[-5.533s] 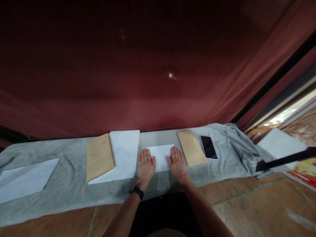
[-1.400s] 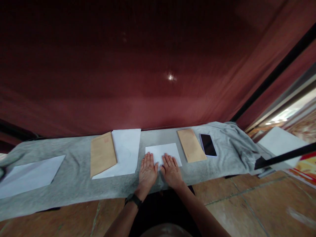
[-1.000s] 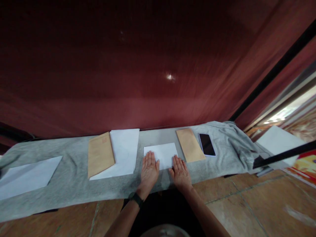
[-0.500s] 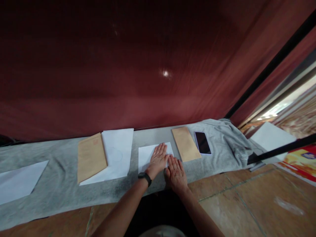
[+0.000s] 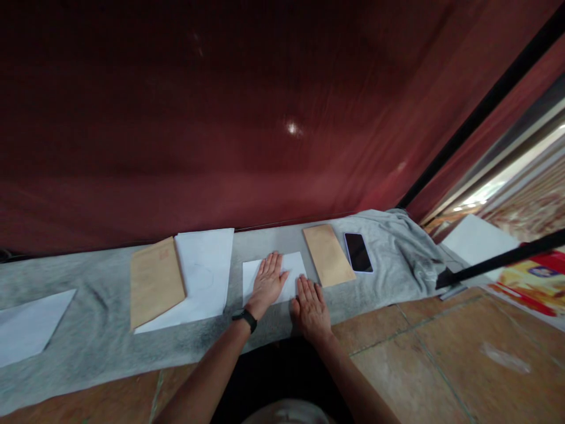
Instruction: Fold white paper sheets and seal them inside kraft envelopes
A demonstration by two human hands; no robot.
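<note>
One white paper [image 5: 291, 265] lies flat on a grey cloth [image 5: 106, 347], near the middle of the scene. On its left part the left hand [image 5: 267, 282] rests palm down, fingers straight and close together, thumb held out; a dark band [image 5: 245, 319] circles that wrist. The right hand [image 5: 312, 306] lies flat at the paper's near right corner, fingers stretched and slightly parted. Just right are a brown envelope [image 5: 329, 256] and, beyond it, a phone [image 5: 358, 252]. To the left, a larger brown envelope [image 5: 156, 282] overlaps white sheets [image 5: 206, 274].
</note>
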